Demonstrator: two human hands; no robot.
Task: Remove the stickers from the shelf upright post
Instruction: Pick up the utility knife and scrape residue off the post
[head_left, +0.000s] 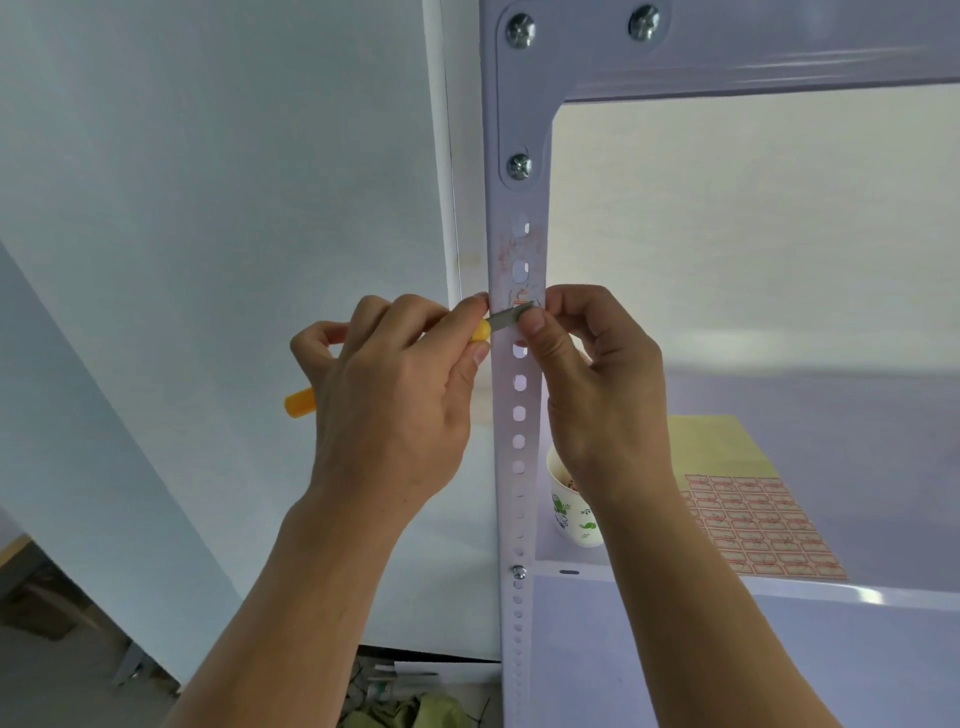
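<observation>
The white perforated shelf upright post runs down the middle of the head view. A worn patch of sticker remains with reddish smears covers it just above my hands. My left hand grips a yellow-handled knife. Its grey blade lies flat across the post under the remains. My right hand pinches the blade's tip against the post with thumb and forefinger.
On the shelf board to the right stand a paper cup with green print and a sheet of red-printed labels on yellow backing. Screws fix the bracket above. A white wall lies left; clutter lies on the floor below.
</observation>
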